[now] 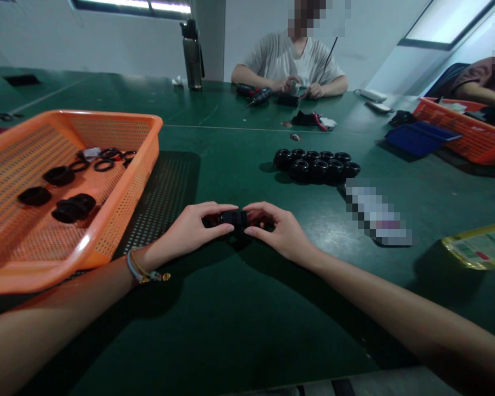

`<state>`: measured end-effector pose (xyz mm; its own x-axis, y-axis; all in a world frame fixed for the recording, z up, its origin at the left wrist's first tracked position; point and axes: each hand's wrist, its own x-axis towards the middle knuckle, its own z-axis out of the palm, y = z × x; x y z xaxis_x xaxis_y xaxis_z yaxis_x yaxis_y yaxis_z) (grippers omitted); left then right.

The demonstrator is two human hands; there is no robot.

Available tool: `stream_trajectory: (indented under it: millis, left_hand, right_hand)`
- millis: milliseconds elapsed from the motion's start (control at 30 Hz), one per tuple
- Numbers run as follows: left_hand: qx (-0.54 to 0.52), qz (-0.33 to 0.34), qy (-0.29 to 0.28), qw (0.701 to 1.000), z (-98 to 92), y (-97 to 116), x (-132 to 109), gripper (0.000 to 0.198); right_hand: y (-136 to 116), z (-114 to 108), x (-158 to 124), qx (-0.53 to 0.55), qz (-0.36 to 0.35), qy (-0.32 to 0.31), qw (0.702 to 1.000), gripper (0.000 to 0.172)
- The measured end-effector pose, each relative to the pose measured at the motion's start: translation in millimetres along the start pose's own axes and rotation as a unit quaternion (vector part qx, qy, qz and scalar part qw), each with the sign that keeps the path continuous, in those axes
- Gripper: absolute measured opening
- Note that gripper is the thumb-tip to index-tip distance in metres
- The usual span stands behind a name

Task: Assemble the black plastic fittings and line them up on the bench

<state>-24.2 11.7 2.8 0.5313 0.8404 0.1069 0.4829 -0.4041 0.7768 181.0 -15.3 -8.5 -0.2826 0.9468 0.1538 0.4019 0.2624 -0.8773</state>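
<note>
Just above the green table [231, 319], a black cylindrical part [233, 218] lies sideways between my two hands. My left hand [204, 223] pinches its left end between thumb and fingers. My right hand [274, 225] grips the right end the same way, its fingers curled. The far side of the part is hidden. Beyond my right hand stands a cluster of several glossy black round parts [319, 168], set close together in rows. Left of my left hand, an orange basket [127, 203] holds several black parts [74, 208] and black rings [104, 165].
A phone-like object [377, 214] and a yellow-edged package [482, 247] lie to the right. Farther back are a blue tray [421, 137], another orange basket [474, 132], power tools [256, 94] and a bottle [193, 58]. A person [291, 60] sits opposite, another at far right.
</note>
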Motion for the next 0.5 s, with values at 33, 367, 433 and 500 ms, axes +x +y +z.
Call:
stream_trajectory:
  millis: [33,367,433,500]
  left_hand:
    - [0.000,0.001,-0.001,1.000,0.1,0.0,0.0,0.040]
    - [-0.003,0.002,-0.001,1.000,-0.3,-0.1,0.3,0.042]
    - [-0.003,0.000,-0.003,1.000,-0.6,0.3,0.6,0.042]
    - [-0.003,-0.002,-0.005,1.000,-0.9,0.9,0.8,0.043]
  right_hand:
    - [-0.1,0.0,0.1,0.001,0.001,-0.002,1.000,0.028]
    - [-1.9,0.3,0.4,0.007,0.011,-0.003,1.000,0.026]
    - [-1.7,0.1,0.5,0.003,0.012,-0.002,1.000,0.025]
    - [-1.3,0.0,0.4,-0.002,0.009,-0.003,1.000,0.025]
